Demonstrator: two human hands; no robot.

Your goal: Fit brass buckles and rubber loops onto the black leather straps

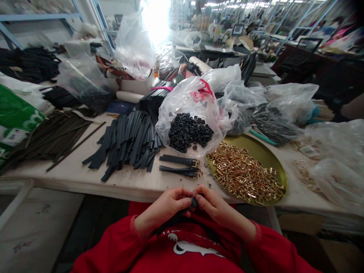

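Close to my body, at the table's front edge, my left hand (178,203) and my right hand (209,201) meet with fingertips pinched. Between them is a black strap (194,202), mostly covered by the fingers; a dark length of it seems to hang below my left hand. Just beyond my hands lie two black straps with gold buckles (179,171), side by side. Farther back, small black loops (189,132) fill an open clear plastic bag (163,127). To the right, many gold buckles (247,172) are heaped on a round gold-coloured tray (263,149).
Left of the bag lies a pile of flat black strips (127,138), with brown strips (61,131) farther left. A teal-handled tool (263,137) rests behind the tray. Clear bags (335,151) cover the right side. Shelving and machines stand in the background.
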